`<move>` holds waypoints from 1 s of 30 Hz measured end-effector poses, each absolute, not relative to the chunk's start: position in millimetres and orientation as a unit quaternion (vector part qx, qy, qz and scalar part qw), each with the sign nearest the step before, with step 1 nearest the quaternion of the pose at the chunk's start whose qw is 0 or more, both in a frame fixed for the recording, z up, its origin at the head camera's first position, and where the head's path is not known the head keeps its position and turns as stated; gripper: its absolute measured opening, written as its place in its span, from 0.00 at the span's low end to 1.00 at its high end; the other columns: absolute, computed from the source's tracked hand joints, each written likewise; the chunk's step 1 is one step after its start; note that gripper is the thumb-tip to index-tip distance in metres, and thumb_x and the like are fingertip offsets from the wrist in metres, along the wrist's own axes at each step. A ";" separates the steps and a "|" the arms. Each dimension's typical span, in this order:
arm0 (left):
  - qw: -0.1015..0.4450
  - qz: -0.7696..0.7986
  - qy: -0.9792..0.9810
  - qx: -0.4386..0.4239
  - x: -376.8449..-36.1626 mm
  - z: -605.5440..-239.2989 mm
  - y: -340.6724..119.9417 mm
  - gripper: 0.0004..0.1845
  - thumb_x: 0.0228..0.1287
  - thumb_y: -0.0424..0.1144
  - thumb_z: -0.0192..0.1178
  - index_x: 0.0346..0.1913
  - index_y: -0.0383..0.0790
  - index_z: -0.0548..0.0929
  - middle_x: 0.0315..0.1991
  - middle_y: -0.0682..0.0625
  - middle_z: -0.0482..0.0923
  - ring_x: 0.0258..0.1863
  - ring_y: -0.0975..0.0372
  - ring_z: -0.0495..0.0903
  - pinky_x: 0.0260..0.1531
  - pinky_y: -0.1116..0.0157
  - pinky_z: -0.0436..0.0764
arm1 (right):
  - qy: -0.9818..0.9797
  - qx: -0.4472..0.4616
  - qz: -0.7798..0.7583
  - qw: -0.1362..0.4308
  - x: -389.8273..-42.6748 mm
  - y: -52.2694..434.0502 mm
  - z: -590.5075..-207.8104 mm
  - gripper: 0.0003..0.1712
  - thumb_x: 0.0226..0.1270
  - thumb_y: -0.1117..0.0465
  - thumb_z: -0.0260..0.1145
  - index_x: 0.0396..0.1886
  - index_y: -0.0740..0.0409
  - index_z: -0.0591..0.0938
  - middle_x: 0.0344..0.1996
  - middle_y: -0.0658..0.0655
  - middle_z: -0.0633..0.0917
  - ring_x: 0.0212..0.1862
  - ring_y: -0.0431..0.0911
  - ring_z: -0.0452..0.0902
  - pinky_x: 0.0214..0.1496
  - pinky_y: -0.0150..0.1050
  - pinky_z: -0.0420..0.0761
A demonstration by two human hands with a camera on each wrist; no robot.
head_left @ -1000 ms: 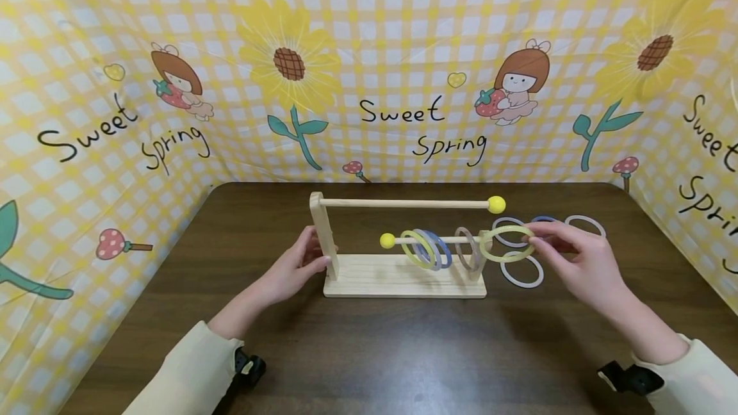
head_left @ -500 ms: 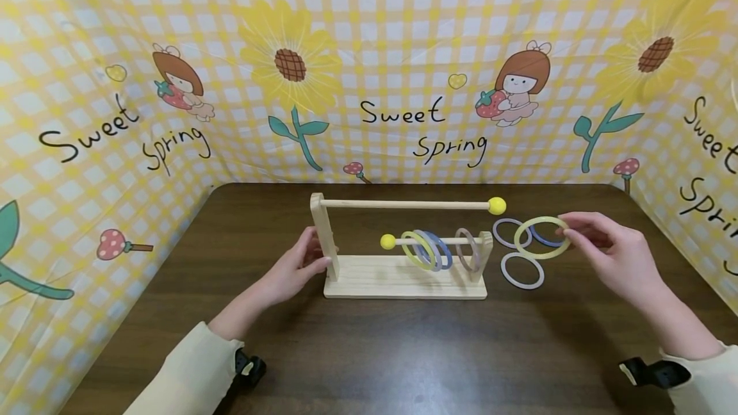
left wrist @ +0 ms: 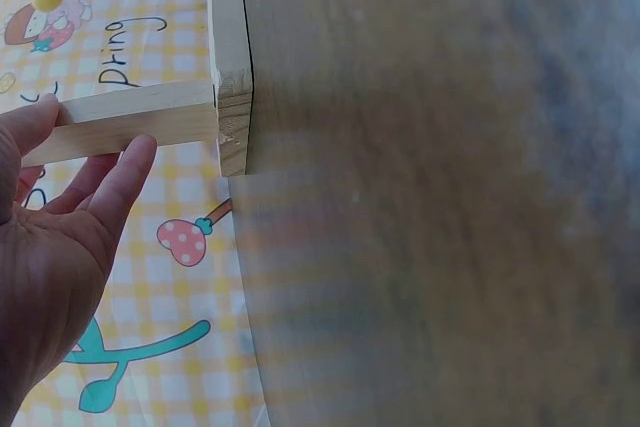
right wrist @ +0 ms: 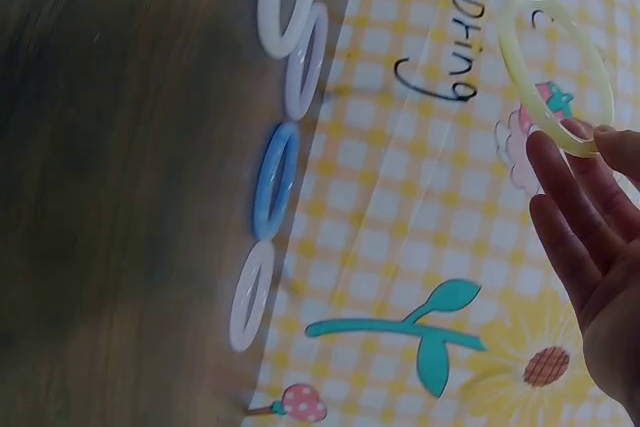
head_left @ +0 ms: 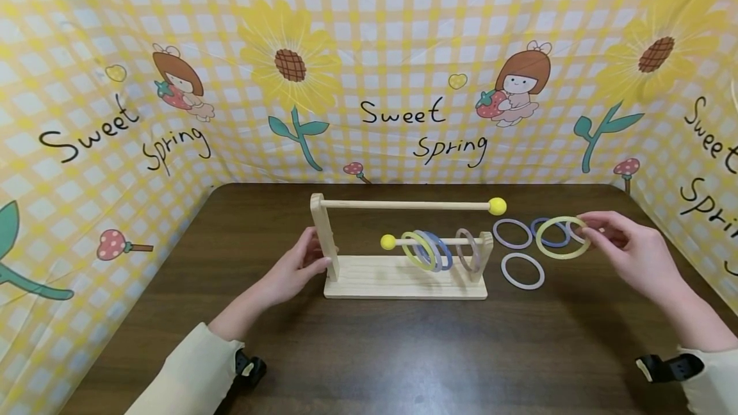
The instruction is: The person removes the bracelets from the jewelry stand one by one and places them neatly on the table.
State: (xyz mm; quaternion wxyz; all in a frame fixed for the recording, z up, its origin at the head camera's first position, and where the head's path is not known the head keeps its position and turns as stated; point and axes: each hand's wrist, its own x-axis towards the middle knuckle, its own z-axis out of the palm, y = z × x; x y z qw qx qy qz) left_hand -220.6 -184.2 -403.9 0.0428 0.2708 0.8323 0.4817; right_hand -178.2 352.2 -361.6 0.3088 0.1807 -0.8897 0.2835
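Yellow ring held in the air at the right of the wooden rack, over the loose rings

Head view: the right hand (head_left: 631,250) pinches the yellow ring (head_left: 563,237) by its right edge above the blue ring (head_left: 550,234) on the bench (head_left: 369,351); the left hand (head_left: 294,269) curls round the near-left post of the wooden rack (head_left: 403,277). Left wrist view: fingers (left wrist: 110,187) lie against the post, a light hold, so a knock could shift the rack. Right wrist view: only fingertips (right wrist: 585,142) catch the rim, so the ring could slip and scatter the white ring (right wrist: 252,295) and its neighbours
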 end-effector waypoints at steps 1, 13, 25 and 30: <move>0.042 0.482 0.832 0.271 -220.7 -404.2 -184.2 0.24 0.72 0.32 0.55 0.65 0.40 0.60 0.54 0.34 0.76 0.55 0.47 0.76 0.52 0.51 0.75 | -0.894 0.178 0.279 0.303 -178.9 354.6 -362.8 0.14 0.58 0.75 0.70 0.44 0.60 0.84 0.32 0.33 0.82 0.26 0.25 0.73 0.24 0.23 0.68; 0.044 0.480 0.835 0.266 -220.5 -403.8 -183.7 0.24 0.72 0.33 0.55 0.66 0.41 0.60 0.54 0.34 0.75 0.56 0.47 0.75 0.53 0.50 0.74 | -0.935 0.165 0.236 0.209 -185.8 380.2 -369.9 0.13 0.62 0.74 0.67 0.46 0.61 0.82 0.24 0.47 0.83 0.25 0.32 0.74 0.22 0.28 0.67; 0.041 0.476 0.836 0.271 -219.5 -402.4 -184.0 0.23 0.72 0.33 0.55 0.65 0.40 0.60 0.54 0.35 0.76 0.56 0.46 0.76 0.52 0.51 0.75 | -0.945 0.184 0.217 0.162 -197.7 393.1 -383.0 0.09 0.61 0.70 0.70 0.41 0.59 0.83 0.26 0.50 0.84 0.26 0.34 0.74 0.26 0.28 0.68; 0.042 0.473 0.839 0.267 -219.9 -402.2 -184.2 0.24 0.72 0.34 0.55 0.65 0.40 0.60 0.54 0.36 0.76 0.56 0.47 0.76 0.52 0.50 0.75 | -0.944 0.187 0.230 0.144 -200.7 396.2 -388.1 0.09 0.61 0.72 0.69 0.41 0.61 0.82 0.26 0.52 0.85 0.26 0.32 0.73 0.25 0.29 0.69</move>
